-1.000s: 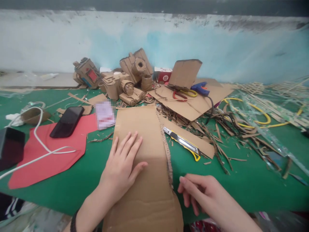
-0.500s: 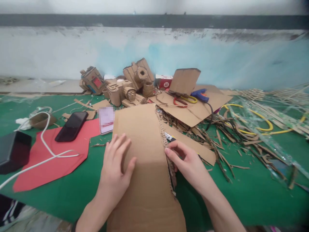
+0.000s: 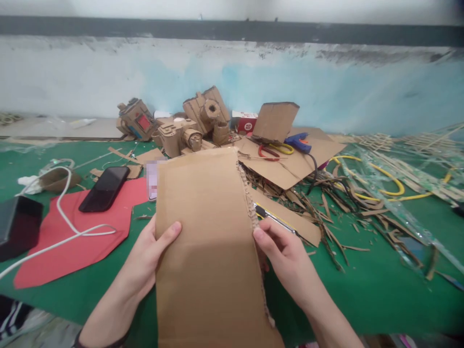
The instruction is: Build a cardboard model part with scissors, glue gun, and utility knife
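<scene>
A long brown cardboard sheet [image 3: 206,232] with a ragged right edge is lifted off the green table [image 3: 362,285], tilted toward me. My left hand [image 3: 150,256] grips its left edge, thumb on top and fingers hidden underneath. My right hand [image 3: 284,258] pinches the torn right edge at mid-height. A yellow utility knife [image 3: 270,216] lies on a cardboard strip just beyond my right hand.
Cardboard camera models [image 3: 188,128] stand at the back. Scissors [image 3: 271,150] and a blue glue gun [image 3: 299,142] rest on a flat cardboard piece. On the left are red paper [image 3: 76,241], a black phone [image 3: 104,189] and a white cable [image 3: 61,227]. Cardboard scraps [image 3: 340,203] litter the right.
My left hand went from lying flat on the sheet to gripping its left edge. My right hand came up from the table's front to the torn edge. Both hands lifted the sheet.
</scene>
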### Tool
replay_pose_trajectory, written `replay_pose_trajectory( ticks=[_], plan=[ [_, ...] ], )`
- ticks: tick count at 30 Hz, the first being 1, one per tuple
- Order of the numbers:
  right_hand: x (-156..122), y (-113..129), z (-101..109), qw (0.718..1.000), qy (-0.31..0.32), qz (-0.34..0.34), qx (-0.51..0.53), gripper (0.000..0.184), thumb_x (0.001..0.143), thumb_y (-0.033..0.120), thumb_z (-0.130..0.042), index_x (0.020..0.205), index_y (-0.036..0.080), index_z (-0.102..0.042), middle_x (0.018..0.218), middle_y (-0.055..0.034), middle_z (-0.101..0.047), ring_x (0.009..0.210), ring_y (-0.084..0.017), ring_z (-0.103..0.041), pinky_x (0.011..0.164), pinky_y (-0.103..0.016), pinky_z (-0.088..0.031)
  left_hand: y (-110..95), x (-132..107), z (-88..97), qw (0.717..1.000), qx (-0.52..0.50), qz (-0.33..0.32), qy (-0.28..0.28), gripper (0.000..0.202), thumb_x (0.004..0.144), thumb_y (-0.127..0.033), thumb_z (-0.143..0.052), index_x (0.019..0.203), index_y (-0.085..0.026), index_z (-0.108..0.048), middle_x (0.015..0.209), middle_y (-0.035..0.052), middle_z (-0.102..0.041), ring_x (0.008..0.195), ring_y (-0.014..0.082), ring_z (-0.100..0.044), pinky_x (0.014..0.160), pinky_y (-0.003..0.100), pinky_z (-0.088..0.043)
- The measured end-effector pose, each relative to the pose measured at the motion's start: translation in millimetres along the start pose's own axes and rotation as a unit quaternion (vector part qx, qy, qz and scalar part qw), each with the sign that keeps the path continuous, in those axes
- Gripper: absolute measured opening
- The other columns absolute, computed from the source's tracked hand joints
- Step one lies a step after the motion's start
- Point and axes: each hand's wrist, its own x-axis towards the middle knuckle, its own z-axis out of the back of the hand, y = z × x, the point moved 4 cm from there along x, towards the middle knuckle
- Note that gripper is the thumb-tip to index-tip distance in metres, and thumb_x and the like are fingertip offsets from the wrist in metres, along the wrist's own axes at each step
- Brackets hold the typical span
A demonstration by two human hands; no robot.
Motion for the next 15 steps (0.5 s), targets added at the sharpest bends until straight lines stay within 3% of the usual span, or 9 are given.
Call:
replay_pose_trajectory(
  ticks=[4, 8, 12, 15],
  plan=[
    [0, 10, 5, 0.997, 0.04, -0.001, -0.068, 0.062, 0.096, 0.08, -0.061, 0.073, 0.023, -0.055, 0.061, 0.0061, -0.039, 0.053, -0.011, -0.038, 0.049, -0.025, -0.031, -1, 4, 2.1, 0.999, 0.02, -0.009, 0.034, 0.094, 0.076, -0.052, -0.098, 0.156, -0.024, -0.057, 0.141, 0.0193, -0.078, 0.115, 0.0423, -0.081, 0.087, 0.042, -0.073],
    [-1, 5, 8, 0.994, 0.075, -0.051, -0.068, 0.066, 0.091, 0.087, -0.06, 0.074, 0.024, -0.056, 0.056, 0.0064, -0.042, 0.047, -0.011, -0.041, 0.045, -0.025, -0.033, -1, 5, 4.0, 0.998, 0.028, 0.006, 0.056, 0.093, 0.078, -0.05, -0.097, 0.157, -0.025, -0.057, 0.142, 0.0188, -0.077, 0.11, 0.0409, -0.083, 0.085, 0.042, -0.073],
    [-2, -2, 8, 0.99, 0.101, -0.087, -0.04, 0.065, 0.088, 0.087, -0.064, 0.075, 0.024, -0.057, 0.055, 0.0062, -0.046, 0.044, -0.011, -0.044, 0.043, -0.024, -0.037, -1, 4, 4.7, 0.997, 0.034, 0.021, 0.066, 0.092, 0.08, -0.049, -0.096, 0.159, -0.026, -0.055, 0.143, 0.0188, -0.076, 0.108, 0.0395, -0.084, 0.084, 0.041, -0.073],
    [-2, 1, 12, 0.99, 0.109, -0.075, -0.05, 0.063, 0.089, 0.084, -0.067, 0.073, 0.024, -0.058, 0.055, 0.0052, -0.046, 0.045, -0.012, -0.044, 0.042, -0.024, -0.037, -2, 4, 4.0, 0.997, 0.034, 0.021, 0.067, 0.096, 0.077, -0.049, -0.098, 0.159, -0.024, -0.055, 0.143, 0.0195, -0.076, 0.115, 0.0418, -0.082, 0.084, 0.04, -0.073]
  ],
)
